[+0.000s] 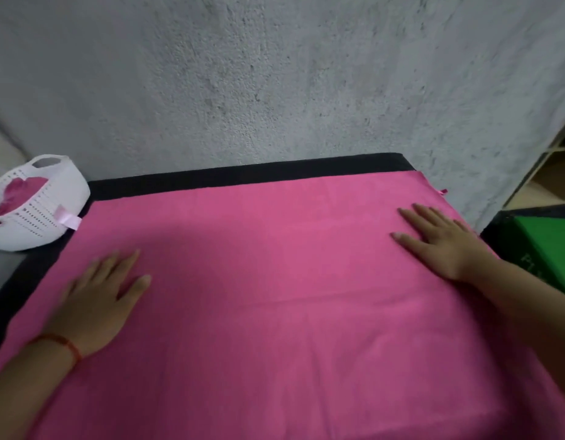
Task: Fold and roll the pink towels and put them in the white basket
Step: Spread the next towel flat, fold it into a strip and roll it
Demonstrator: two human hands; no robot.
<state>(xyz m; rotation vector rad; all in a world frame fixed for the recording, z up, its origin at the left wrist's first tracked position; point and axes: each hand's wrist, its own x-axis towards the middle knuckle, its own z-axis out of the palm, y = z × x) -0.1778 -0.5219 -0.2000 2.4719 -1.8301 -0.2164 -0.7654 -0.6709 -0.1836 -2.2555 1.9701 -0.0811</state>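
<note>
A large pink towel [268, 281] lies spread flat over the black table, covering most of it. My left hand [100, 296] rests flat on the towel's left part, fingers straight and slightly spread. My right hand [439, 239] lies flat on the towel near its far right corner, fingers straight. A white perforated basket [57, 198] with a pale pink ribbon stands at the far left, just off the towel's far left corner. Pink fabric [14, 192] shows inside it.
The black table [243, 177] shows as a strip beyond the towel, right against a rough grey wall [274, 84]. A green box [547, 249] sits low to the right of the table. Pale shelving [557, 173] stands at the far right edge.
</note>
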